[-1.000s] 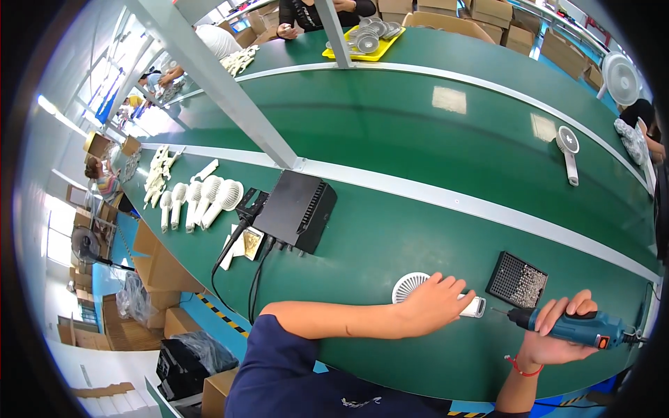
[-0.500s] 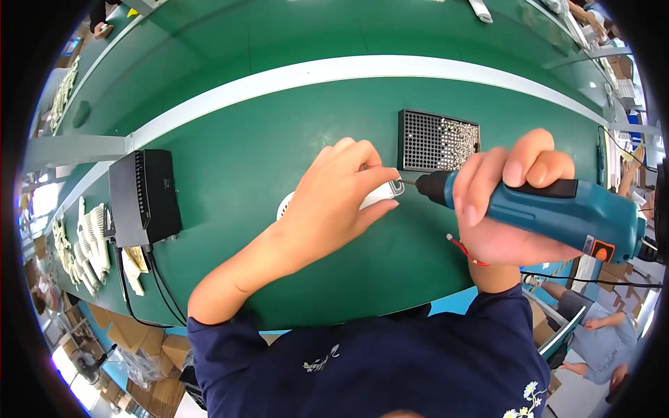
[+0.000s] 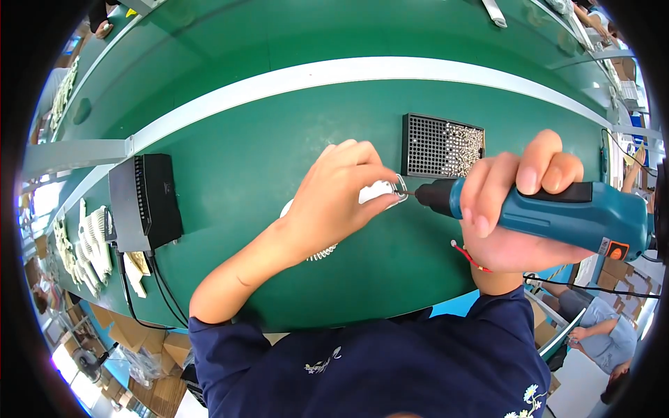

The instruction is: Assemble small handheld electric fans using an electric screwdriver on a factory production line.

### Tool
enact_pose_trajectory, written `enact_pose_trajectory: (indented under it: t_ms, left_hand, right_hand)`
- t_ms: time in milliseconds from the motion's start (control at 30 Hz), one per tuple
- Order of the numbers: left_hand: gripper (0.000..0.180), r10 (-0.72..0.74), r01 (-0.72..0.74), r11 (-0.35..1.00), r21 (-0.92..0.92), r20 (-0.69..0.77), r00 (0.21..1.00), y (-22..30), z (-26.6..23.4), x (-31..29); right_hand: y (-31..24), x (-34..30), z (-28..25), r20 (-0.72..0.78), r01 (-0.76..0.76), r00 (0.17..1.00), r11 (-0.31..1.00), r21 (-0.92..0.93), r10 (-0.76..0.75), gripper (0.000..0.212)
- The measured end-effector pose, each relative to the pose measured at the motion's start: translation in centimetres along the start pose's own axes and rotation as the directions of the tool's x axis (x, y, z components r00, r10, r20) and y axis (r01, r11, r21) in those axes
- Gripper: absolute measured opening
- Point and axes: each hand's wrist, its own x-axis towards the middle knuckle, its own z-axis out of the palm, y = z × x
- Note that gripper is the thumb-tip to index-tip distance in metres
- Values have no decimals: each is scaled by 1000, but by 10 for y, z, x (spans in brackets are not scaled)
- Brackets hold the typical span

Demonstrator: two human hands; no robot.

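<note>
A white plastic piece (image 3: 376, 191) with a loop-shaped end is pinched between the thumb and fingers of my left hand (image 3: 333, 191). Most of it is hidden behind that hand; a white coiled cord (image 3: 323, 253) shows below the wrist. My right hand (image 3: 491, 233) is wrapped round a teal electric screwdriver (image 3: 547, 214), held nearly level with its tip to the left. Its thin bit reaches the looped end by my left fingertips. Whether a screw sits on the bit is too small to tell.
Beyond the screwdriver lies a black perforated tray (image 3: 426, 145) with many small screws on its right side. At left stand a black box (image 3: 150, 202) with cables and a pile of cream coiled cords (image 3: 90, 240). A white rail (image 3: 306, 74) crosses the green table.
The white piece has turned a little in my left fingers, and the coiled cord now shows under the wrist. The screwdriver has shifted slightly right, its bit still at the looped end.
</note>
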Motion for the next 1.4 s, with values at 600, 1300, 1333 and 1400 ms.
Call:
enact_pose_trajectory:
  t_ms: [600,1300,1333,1400]
  left_hand:
    - [24,-93,96,995,-15,140,986,-5,-2,-3]
    - [24,-107,109,994,0,215,971,-2,6,-5]
    - [24,-105,107,994,2,214,971,-2,6,-5]
    - [25,-80,80,997,5,176,981,-3,7,-6]
  right_hand:
    - [30,1,-5,125,35,992,997,-64,-27,78]
    - [33,-6,-5,48,-71,996,991,-116,77,83]
    - [34,-5,-2,50,-68,996,991,-116,75,83]
    - [36,-6,3,30,-56,998,984,-167,62,83]
